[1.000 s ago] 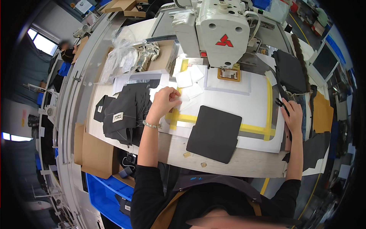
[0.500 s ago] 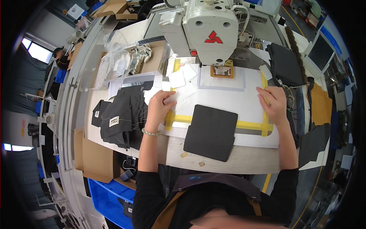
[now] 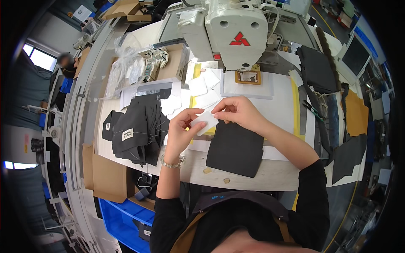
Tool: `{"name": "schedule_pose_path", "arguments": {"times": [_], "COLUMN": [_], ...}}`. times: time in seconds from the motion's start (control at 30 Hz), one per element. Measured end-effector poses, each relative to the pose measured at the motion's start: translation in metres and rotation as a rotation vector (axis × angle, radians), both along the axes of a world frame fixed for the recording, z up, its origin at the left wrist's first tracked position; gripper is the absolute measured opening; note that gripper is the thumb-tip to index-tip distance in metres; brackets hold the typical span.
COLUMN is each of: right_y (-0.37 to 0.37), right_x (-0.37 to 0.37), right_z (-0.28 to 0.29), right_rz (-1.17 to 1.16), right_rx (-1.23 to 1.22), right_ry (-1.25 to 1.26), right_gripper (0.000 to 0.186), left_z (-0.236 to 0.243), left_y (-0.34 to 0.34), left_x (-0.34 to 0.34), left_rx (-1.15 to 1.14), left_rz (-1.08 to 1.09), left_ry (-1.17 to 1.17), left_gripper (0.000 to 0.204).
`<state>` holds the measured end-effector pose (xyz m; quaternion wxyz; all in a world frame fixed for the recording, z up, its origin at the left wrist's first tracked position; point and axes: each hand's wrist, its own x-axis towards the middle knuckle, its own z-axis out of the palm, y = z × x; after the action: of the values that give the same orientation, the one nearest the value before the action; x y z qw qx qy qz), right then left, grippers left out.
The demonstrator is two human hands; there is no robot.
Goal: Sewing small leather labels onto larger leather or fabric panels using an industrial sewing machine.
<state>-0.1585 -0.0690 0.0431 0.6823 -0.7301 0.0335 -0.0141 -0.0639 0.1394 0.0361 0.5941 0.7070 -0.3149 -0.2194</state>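
Note:
My left hand (image 3: 182, 128) and my right hand (image 3: 236, 111) both pinch a small white square piece (image 3: 201, 125) at opposite sides, over a yellow-taped white board (image 3: 278, 118). Below them lies a black fabric panel (image 3: 234, 154). More white squares (image 3: 198, 85) lie above my left hand. A stack of black fabric pieces with a label (image 3: 130, 147) sits to the left. The white machine head (image 3: 236, 55) stands above an orange frame (image 3: 247, 77) on the board. Dark scissors (image 3: 312, 109) rest at the board's right.
An open box (image 3: 177, 55) of small items and a clear plastic bag (image 3: 124, 67) sit back left. Black material (image 3: 318, 71) and mustard cloth (image 3: 356, 111) lie right. A blue bin (image 3: 116, 217) is below the table. A co-worker (image 3: 67, 65) is at far left.
My right hand has left the scissors on the right and moved left to the middle. My left hand has shifted down and right, and both hands now hold a white square.

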Motion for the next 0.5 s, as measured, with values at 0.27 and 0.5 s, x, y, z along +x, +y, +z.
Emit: {"name": "schedule_pose_path", "arguments": {"times": [0.27, 0.5], "right_y": [0.002, 0.001], "right_x": [0.007, 0.006], "right_z": [-0.001, 0.002], "right_rz": [0.109, 0.141], "right_rx": [0.421, 0.426], "right_ry": [0.178, 0.152], "right_gripper": [0.012, 0.012], "left_z": [0.010, 0.013], "left_y": [0.004, 0.005], "left_x": [-0.006, -0.008], "left_rx": [-0.056, -0.065], "left_rz": [-0.034, -0.071], "left_ry": [0.039, 0.008], "left_gripper": [0.037, 0.038]}}
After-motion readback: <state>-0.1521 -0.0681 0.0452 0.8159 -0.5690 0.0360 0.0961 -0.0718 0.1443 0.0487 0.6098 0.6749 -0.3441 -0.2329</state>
